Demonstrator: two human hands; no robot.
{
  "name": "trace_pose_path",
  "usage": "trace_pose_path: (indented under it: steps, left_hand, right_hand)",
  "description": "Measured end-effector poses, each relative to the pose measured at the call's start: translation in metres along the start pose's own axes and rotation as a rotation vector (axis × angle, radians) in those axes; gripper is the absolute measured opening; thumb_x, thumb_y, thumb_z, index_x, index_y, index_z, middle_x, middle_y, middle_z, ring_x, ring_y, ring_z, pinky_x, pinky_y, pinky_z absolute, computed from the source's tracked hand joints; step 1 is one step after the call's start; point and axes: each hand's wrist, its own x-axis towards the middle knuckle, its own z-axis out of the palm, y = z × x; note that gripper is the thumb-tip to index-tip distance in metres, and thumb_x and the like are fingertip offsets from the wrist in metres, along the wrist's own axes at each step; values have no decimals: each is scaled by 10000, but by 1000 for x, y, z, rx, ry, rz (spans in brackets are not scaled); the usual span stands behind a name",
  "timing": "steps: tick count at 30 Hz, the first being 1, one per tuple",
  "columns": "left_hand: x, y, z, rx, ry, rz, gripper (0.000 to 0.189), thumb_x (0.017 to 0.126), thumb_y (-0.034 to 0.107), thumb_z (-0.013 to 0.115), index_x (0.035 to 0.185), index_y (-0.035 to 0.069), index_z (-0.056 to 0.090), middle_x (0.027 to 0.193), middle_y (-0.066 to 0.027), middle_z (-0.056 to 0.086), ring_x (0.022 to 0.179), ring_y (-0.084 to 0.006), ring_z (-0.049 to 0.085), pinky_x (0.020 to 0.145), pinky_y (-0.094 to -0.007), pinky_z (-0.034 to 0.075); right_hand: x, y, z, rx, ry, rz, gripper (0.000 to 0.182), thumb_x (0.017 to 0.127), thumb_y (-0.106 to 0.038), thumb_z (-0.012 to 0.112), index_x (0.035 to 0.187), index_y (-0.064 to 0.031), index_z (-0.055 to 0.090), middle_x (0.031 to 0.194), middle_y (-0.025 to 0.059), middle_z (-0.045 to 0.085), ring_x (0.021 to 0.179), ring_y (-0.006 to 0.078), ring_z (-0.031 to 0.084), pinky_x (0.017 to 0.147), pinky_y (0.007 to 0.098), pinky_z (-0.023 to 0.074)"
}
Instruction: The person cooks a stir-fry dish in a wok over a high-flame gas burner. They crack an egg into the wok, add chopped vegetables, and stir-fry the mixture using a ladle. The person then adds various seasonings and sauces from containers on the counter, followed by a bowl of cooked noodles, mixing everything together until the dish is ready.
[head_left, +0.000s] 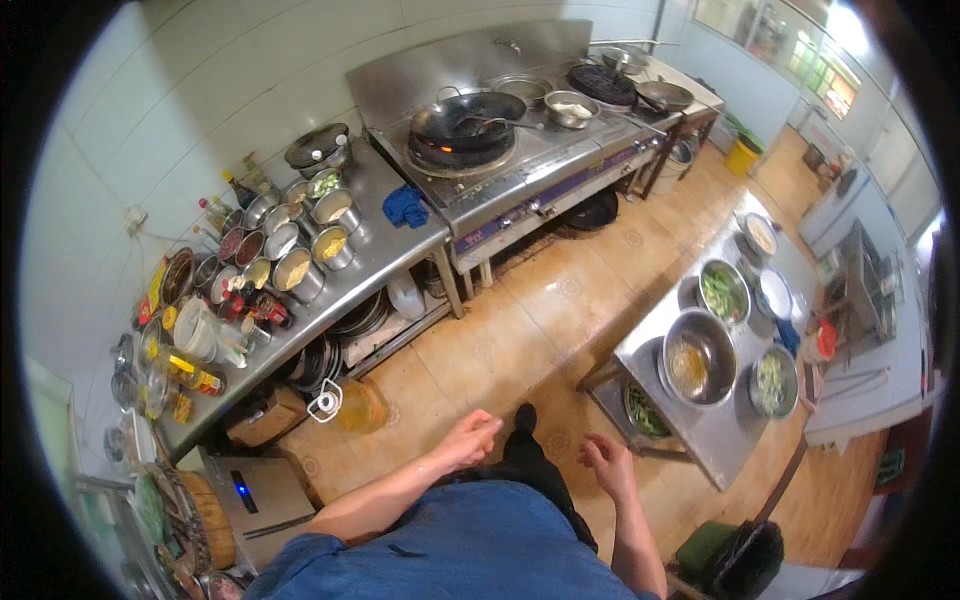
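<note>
My left hand (471, 441) hangs in front of my body with its fingers curled, holding nothing that I can see. To its left a large plastic jug of yellow oil (360, 406) stands on the floor. My right hand (606, 461) is at my other side, fingers loosely bent and apart, touching nothing. Right of it is a steel table (721, 450) bearing a big metal bowl (700, 358) with yellowish contents, a bowl of green vegetables (724, 292) and a bowl of chopped pale green pieces (774, 382). A black wok (469, 116) with a ladle sits over a lit burner on the stove.
Along the left wall, a steel counter (375, 262) carries several metal pots of ingredients, bottles and a blue cloth (405, 207). Tiled floor (517, 337) lies between counter and table. A green bin (705, 551) is at lower right; a round wooden block (206, 521) is at lower left.
</note>
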Motion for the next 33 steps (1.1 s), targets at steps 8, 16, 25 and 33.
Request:
trace_pose_path:
  steps: [8,16,25,33]
  left_hand:
    - [75,99,-64,-196,370,199,151,1006,176,653,1053,41,604,833,-72,633,491,-73,462,391,-233,300]
    - [179,183,-149,-244,463,277,120,947,102,716,1014,54,629,774,-35,617,591,-103,582,449,-244,413]
    - [298,390,-169,-33,360,351,135,964,147,705,1006,45,626,741,-16,600,579,-76,542,447,-234,392]
    - [358,475,-148,116,393,384,113,974,158,702,1014,65,650,707,5,598,566,-62,545,449,-220,400]
  right_hand:
    - [270,-154,-37,-256,-134,-374,274,994,-124,628,1241,-7,655,925,124,721,820,179,712,732,311,569]
    - [533,-370,3,-496,37,-853,319,914,-114,675,1222,-33,658,979,162,700,859,322,682,774,406,555]
    - [727,-389,60,-998,31,-758,425,864,-161,696,1260,-44,594,1165,214,613,1092,410,625,900,489,545]
    - [754,-340,39,-12,-339,-66,321,1015,-264,585,1227,-24,587,696,55,594,583,188,615,500,346,481]
